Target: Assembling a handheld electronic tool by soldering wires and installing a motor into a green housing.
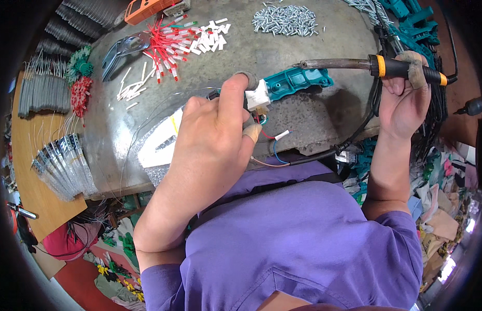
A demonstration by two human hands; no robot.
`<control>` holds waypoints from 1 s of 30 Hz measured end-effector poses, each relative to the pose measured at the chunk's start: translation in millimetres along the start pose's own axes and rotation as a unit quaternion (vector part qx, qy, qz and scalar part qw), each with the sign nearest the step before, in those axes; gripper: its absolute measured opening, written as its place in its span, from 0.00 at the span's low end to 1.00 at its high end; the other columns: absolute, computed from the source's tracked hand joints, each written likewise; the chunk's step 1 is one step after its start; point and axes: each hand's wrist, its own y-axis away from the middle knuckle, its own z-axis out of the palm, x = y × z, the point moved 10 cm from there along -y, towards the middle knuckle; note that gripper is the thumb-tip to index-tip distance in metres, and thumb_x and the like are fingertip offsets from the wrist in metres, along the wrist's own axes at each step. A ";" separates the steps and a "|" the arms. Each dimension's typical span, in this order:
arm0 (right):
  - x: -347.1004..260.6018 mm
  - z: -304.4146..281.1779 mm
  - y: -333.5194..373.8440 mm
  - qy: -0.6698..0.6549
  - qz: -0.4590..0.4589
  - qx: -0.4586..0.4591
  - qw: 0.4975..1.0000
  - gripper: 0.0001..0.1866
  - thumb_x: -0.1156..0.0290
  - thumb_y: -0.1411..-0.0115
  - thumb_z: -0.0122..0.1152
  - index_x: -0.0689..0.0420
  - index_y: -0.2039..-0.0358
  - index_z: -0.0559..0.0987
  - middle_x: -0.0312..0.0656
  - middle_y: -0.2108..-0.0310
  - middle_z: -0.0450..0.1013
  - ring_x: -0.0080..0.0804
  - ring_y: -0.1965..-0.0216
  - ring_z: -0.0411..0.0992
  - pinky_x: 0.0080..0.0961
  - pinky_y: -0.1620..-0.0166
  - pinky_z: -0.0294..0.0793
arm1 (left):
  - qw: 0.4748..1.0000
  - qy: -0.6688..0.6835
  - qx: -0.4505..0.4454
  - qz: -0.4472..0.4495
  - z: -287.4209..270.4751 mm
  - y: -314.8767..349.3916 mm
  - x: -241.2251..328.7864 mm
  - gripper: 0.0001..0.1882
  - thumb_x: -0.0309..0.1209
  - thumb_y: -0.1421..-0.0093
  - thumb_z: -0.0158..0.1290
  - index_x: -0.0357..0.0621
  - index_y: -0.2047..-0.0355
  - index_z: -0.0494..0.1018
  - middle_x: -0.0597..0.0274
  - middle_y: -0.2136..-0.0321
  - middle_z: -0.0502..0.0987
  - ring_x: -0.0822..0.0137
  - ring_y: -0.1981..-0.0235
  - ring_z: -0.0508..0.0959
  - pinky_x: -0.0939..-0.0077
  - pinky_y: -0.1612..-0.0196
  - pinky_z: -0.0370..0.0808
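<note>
The step in hand looked like soldering at a small wiring joint, judging by how the two hands were placed. The right hand (404, 111) was closed around the iron (344, 64), gripping its black, yellow-banded handle, with the dull metal tip pointing left above the edge of the teal shell (300, 84). Whether tip and shell touched, I could not tell. The left hand (212, 127) was bent narrow, forefinger and thumb at the side of the white block (258, 97) (both tips wore rubbery covers); how firmly it held the block, or what else sat in the palm, was hidden. The block lay at the left end of the shell, with thin wires below it, one running to a white sleeve (282, 135) near the table edge.

The next move seemed to call for a steady left hand and a tip brought onto bare metal, clear of the plastic.

The shell was smooth moulded plastic, long and ribbed inside; the block was matt and boxy. The table (350, 98) had a grey, stained, worn top. Further back lay bright threaded screws (285, 20), slim red leads (166, 44) and short, chalky-looking white tubes (212, 39)
</note>
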 end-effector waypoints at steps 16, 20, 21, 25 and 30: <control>11.4 14.3 6.0 0.022 0.035 0.060 0.997 0.11 0.71 0.36 0.52 0.63 0.57 0.73 0.30 0.77 0.65 0.14 0.79 0.58 0.16 0.74 0.56 | 0.979 0.104 0.137 -0.112 -32.3 4.7 -92.0 0.15 0.25 0.45 0.57 0.37 0.56 0.72 0.55 0.68 0.76 0.66 0.69 0.75 0.75 0.61 0.71; 16.0 26.7 4.9 -0.040 0.050 0.011 0.998 0.12 0.70 0.37 0.52 0.62 0.56 0.72 0.32 0.75 0.67 0.14 0.80 0.58 0.16 0.74 0.57 | 0.973 0.108 0.188 -0.076 -45.7 24.2 -74.9 0.12 0.22 0.45 0.57 0.37 0.60 0.73 0.56 0.69 0.76 0.66 0.70 0.74 0.76 0.65 0.71; 16.9 25.7 4.6 -0.039 0.051 0.010 0.998 0.12 0.70 0.37 0.52 0.62 0.56 0.72 0.32 0.75 0.67 0.14 0.80 0.58 0.16 0.74 0.57 | 0.975 0.057 0.215 -0.005 -57.7 26.9 -52.0 0.12 0.21 0.46 0.57 0.38 0.60 0.74 0.57 0.70 0.76 0.66 0.70 0.74 0.76 0.65 0.71; 19.7 28.7 4.0 -0.051 0.065 -0.010 0.997 0.13 0.69 0.37 0.53 0.63 0.55 0.72 0.36 0.70 0.70 0.13 0.80 0.58 0.14 0.73 0.59 | 0.964 0.117 0.237 -0.011 -60.7 40.7 -32.7 0.12 0.20 0.47 0.59 0.36 0.61 0.74 0.60 0.69 0.77 0.69 0.73 0.75 0.78 0.69 0.70; 20.9 30.5 4.8 -0.027 0.066 0.002 0.997 0.14 0.69 0.38 0.53 0.63 0.54 0.71 0.39 0.67 0.72 0.12 0.80 0.58 0.13 0.73 0.60 | 0.960 0.134 0.244 -0.038 -51.7 47.1 -37.8 0.22 0.22 0.47 0.61 0.34 0.54 0.67 0.57 0.68 0.77 0.73 0.73 0.75 0.81 0.69 0.70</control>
